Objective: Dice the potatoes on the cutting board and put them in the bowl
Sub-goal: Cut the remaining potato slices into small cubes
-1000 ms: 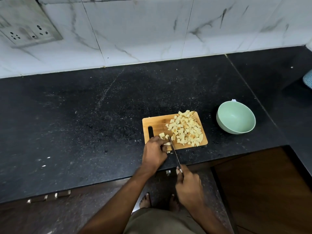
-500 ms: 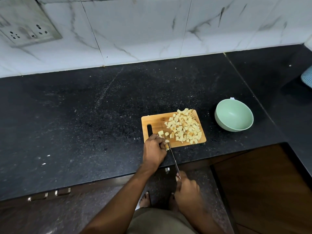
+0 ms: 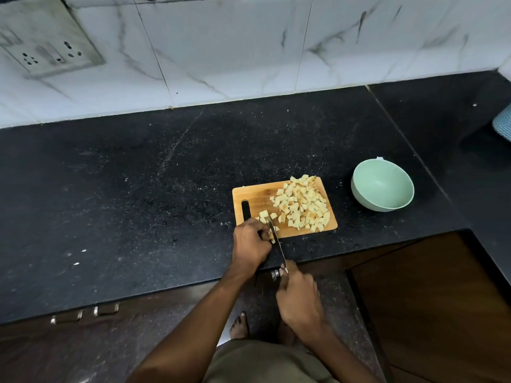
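A small wooden cutting board (image 3: pixel 254 196) lies near the front edge of the black counter. A heap of pale diced potato (image 3: pixel 302 205) covers its right half. At the board's near left corner my left hand (image 3: pixel 250 241) pinches a small remaining potato piece (image 3: pixel 269 231) with curled fingers. My right hand (image 3: pixel 298 295) grips the handle of a knife (image 3: pixel 277 241), whose blade lies across the board's front edge right beside my left fingers. A light green bowl (image 3: pixel 383 189) stands to the right of the board with nothing in it.
The black stone counter (image 3: pixel 138 203) stretches wide to the left and behind the board. A marble-tiled wall with a socket plate (image 3: pixel 47 48) rises at the back. A blue object (image 3: pixel 503 125) shows at the right edge. Wooden cabinet fronts lie below.
The knife blade has shifted slightly along the piece under my left fingers. The camera view has drifted a little; both hands stay at the board's near left corner.
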